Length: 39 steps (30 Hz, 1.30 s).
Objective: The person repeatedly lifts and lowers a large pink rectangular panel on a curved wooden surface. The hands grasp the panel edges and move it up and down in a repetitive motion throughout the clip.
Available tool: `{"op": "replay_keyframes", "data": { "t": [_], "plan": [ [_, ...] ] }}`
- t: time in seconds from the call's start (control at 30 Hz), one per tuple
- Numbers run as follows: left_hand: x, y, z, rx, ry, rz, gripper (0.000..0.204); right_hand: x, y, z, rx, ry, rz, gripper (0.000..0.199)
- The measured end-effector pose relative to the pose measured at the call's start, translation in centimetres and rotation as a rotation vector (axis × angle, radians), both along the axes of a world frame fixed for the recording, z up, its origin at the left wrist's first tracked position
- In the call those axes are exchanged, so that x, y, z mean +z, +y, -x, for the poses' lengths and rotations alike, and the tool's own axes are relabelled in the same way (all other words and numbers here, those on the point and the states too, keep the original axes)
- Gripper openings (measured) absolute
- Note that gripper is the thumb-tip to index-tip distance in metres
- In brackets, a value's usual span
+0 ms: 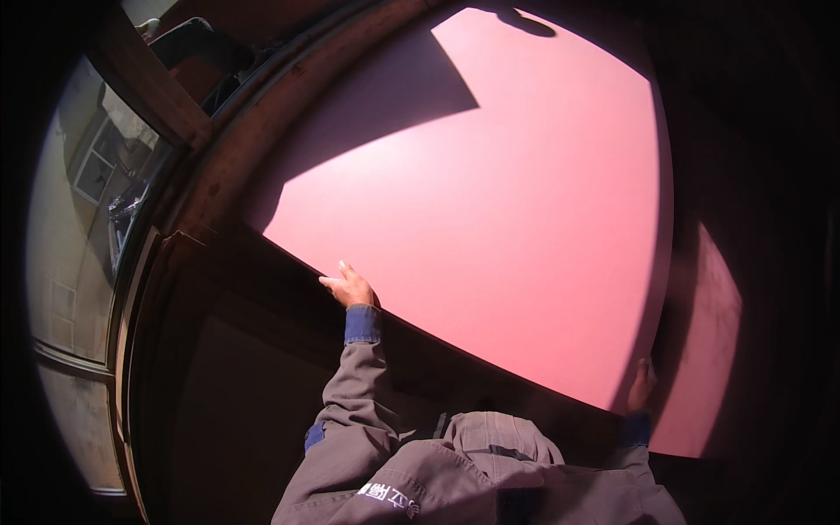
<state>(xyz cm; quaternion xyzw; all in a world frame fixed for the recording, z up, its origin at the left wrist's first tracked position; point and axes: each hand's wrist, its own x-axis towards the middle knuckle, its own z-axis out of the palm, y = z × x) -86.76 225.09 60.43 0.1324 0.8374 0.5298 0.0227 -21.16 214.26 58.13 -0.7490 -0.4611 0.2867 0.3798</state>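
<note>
A: Where is the big pink panel point(490, 210)?
B: It fills the middle and upper right of the frame, a broad flat sheet, sunlit over most of its face, with a sharp-cornered shadow across its upper left.

A: How do its edges run?
B: The near edge slants from centre left down to the lower right. The right edge bows along the right of the frame and is in shade towards the bottom.

A: And the left hand point(350, 289)?
B: At the near edge, left of centre. Its visible digits are parted, one pointing up, another left. Whether it is clamped on the edge, I can't tell.

A: The right hand point(641, 387)?
B: By the lower right corner, in shadow. Too dim to tell whether it grips.

A: What room is there around the panel?
B: On the right, a dark band separates it from a second pink surface point(710, 341), partly sunlit. Below the near edge is more darkness, then the grey jacket point(350, 486) along the bottom. What lies in those dark stretches, I can't make out.

A: And the left side?
B: Tighter: a wooden beam point(262, 118) runs close along the panel's upper left side, with window panes point(66, 254) beyond it at far left.
</note>
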Motion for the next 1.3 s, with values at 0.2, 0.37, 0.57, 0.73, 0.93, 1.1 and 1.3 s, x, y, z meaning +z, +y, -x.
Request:
{"op": "replay_keyframes", "data": {
  "t": [0.2,0.37,0.57,0.73,0.93,1.1,1.3],
  "plan": [
    [-1.4,1.2,1.6,-0.027,0.065,0.023,0.085,3.4,0.7,4.2,-0.029,0.088,-0.012,0.049],
    [1.0,0.8,0.0,-0.044,-0.012,0.017,0.085,5.4,0.1,5.0,-0.027,0.017,-0.008,0.049],
    [-2.0,1.0,0.2,-0.156,-0.135,0.02,0.06,3.8,-0.6,3.1,-0.017,0.052,0.066,0.058],
    [-6.5,0.1,10.7,-0.221,0.157,0.06,0.046,0.4,1.8,5.0,-0.042,0.063,-0.1,0.05],
    [-5.1,-9.6,-5.5,-0.654,0.156,0.181,0.053,2.4,1.0,3.6,0.056,0.199,-0.074,0.049],
    [-11.4,-24.5,-20.8,-1.103,-0.118,0.485,0.047,-2.7,2.1,2.2,0.002,0.011,-0.195,0.042],
    [-14.6,-38.9,-25.2,-1.063,-0.319,0.902,0.051,-1.6,1.7,2.7,0.135,-0.089,-0.145,0.045]
  ]
}}
